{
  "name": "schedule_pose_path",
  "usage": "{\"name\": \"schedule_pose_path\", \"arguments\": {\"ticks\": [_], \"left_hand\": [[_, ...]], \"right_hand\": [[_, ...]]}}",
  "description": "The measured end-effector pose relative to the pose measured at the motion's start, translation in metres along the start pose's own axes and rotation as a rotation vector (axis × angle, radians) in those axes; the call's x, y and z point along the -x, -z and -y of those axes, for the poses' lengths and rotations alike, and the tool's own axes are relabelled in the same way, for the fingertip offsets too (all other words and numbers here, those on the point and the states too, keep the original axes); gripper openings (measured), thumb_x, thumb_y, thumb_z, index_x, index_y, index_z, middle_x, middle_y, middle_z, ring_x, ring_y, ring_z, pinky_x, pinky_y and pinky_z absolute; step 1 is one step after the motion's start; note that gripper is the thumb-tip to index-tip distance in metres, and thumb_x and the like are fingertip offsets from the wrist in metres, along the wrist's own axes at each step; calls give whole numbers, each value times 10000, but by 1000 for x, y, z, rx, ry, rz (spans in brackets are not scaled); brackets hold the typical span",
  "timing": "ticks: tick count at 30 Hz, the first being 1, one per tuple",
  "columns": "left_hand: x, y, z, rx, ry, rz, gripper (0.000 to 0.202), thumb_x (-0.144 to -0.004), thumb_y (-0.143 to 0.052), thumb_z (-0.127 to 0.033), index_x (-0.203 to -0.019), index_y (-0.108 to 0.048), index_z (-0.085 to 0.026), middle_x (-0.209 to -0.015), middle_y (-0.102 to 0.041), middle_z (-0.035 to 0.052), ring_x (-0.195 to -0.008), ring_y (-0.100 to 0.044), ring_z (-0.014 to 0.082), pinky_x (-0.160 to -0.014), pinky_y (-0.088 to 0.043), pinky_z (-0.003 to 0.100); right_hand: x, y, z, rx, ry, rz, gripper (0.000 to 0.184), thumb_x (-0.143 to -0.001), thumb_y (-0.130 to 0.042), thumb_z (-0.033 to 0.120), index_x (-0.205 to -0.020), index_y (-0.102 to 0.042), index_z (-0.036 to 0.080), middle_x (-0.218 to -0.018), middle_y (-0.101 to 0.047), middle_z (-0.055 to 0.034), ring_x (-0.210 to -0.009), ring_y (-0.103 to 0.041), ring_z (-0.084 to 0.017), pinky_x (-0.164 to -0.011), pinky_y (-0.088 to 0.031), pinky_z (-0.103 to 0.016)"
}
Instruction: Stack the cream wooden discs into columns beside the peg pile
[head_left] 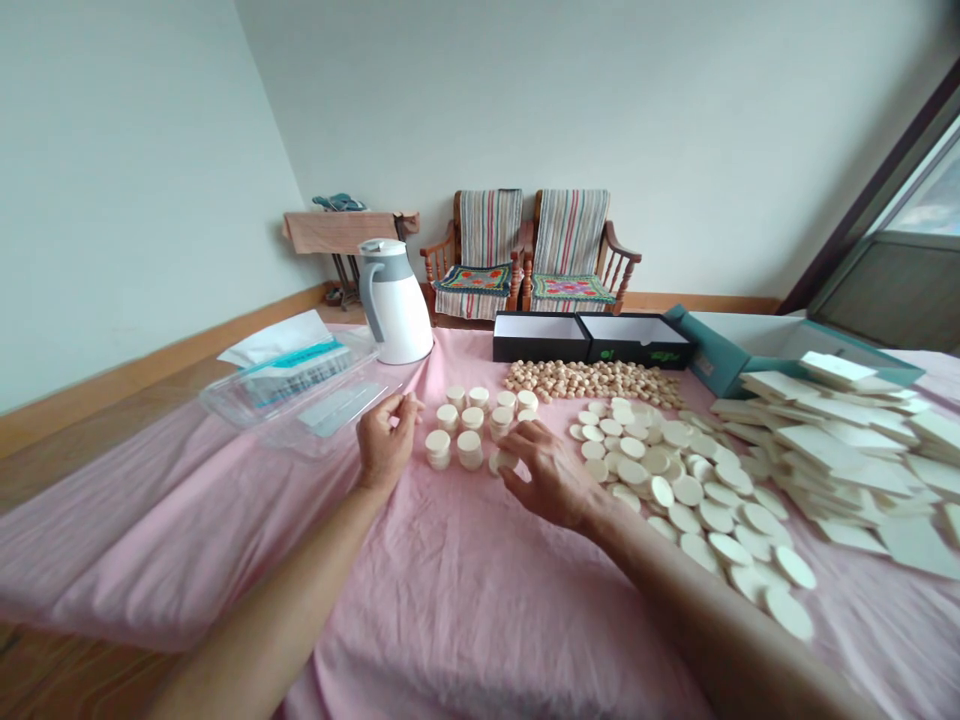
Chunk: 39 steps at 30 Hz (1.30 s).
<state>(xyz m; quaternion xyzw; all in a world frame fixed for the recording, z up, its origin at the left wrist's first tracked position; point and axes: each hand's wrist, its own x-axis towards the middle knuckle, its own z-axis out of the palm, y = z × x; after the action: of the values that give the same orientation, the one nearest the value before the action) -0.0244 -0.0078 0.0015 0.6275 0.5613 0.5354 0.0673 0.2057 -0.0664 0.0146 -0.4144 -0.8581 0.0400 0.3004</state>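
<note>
My right hand [544,470] has its thumb and fingers curled round a pale round disc [504,462] at the near right corner of the stacks. Short stacks of the same discs [470,447] stand in rows between my hands. Left of them my left hand [388,437] is closed just above the cloth, fingertips pinched together; whether anything is in them I cannot make out. Right of my right hand lies a loose spread of pale discs [687,490], many overlapping. Behind the stacks and the spread is a heap of small round wooden pieces [592,380].
A pink cloth [450,600] covers the table. At left stand a white jug [405,310] and clear plastic trays [330,395]. Black open boxes [540,345] and a teal box [720,365] line the back. Square pale boards [847,450] are piled at right. Two chairs [487,240] stand beyond.
</note>
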Motion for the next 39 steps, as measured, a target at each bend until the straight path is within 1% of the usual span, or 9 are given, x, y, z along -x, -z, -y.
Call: {"name": "schedule_pose_path", "arguments": {"ticks": [4, 8, 13, 16, 19, 25, 33, 36, 39], "left_hand": [[0, -1, 0, 14, 0, -2, 319, -859, -448, -362, -707, -653, -172, -613, -667, 26, -595, -627, 147, -598, -464, 211], [0, 0, -3, 14, -4, -4, 310, -853, -451, -352, -705, -652, -169, -599, -658, 20, -580, -618, 142, -593, -458, 210], [-1, 1, -5, 14, -14, 4, 320, -858, -455, -374, -699, -641, -168, -587, -645, 17, -576, -615, 141, -581, -447, 211], [-1, 1, -4, 3, -16, 2, 321, -859, -457, -379, -700, -640, -169, -590, -651, 17, -574, -619, 143, -581, -447, 212], [0, 1, -3, 1, -15, 0, 320, -859, -457, -377, -702, -641, -168, -586, -649, 16, -580, -622, 145, -584, -449, 212], [0, 1, -2, 22, -21, 11, 311, -856, -458, -371, -706, -642, -169, -592, -649, 19, -590, -624, 145, -587, -451, 211], [0, 1, -4, 18, -23, 7, 305, -855, -466, -361, -696, -642, -169, -581, -639, 12, -578, -615, 136, -582, -441, 212], [0, 1, -4, 30, -18, 9, 312, -860, -464, -372, -702, -639, -168, -585, -641, 13, -578, -618, 138, -586, -446, 212], [0, 1, -4, 27, -18, 15, 316, -860, -464, -375, -702, -639, -165, -592, -646, 16, -577, -618, 139, -588, -448, 211]], "right_hand": [[-2, -8, 1, 28, 23, 39, 197, -790, -518, 151, -973, -589, 168, -962, -580, -87, -896, -516, -192, -788, -435, -323], [-3, -2, 0, 24, -10, 4, 233, -826, -511, 205, -1045, -584, 174, -1023, -584, -87, -913, -529, -189, -800, -432, -317], [1, 28, -27, 182, -299, -67, 186, -842, -450, 167, -892, -629, 161, -896, -606, -79, -809, -549, -167, -725, -405, -273], [7, 46, -51, 371, -501, 64, 183, -782, -495, 147, -879, -649, 156, -871, -625, -93, -830, -561, -190, -716, -379, -278], [12, 54, -66, 488, -588, 235, 147, -770, -531, 203, -818, -662, 155, -861, -644, -115, -860, -566, -218, -705, -364, -292], [13, 51, -74, 498, -625, 312, 200, -820, -498, 271, -810, -650, 143, -892, -653, -129, -822, -580, -214, -642, -342, -284], [14, 39, -80, 286, -516, 197, 179, -796, -490, 186, -858, -658, 179, -835, -677, -61, -781, -587, -159, -659, -348, -246], [13, 45, -79, 327, -571, 130, 241, -785, -456, 150, -892, -668, 192, -853, -681, -58, -790, -587, -160, -649, -339, -248], [14, 49, -80, 407, -619, 191, 199, -772, -482, 186, -847, -666, 184, -839, -675, -73, -767, -579, -173, -625, -322, -262]]}}
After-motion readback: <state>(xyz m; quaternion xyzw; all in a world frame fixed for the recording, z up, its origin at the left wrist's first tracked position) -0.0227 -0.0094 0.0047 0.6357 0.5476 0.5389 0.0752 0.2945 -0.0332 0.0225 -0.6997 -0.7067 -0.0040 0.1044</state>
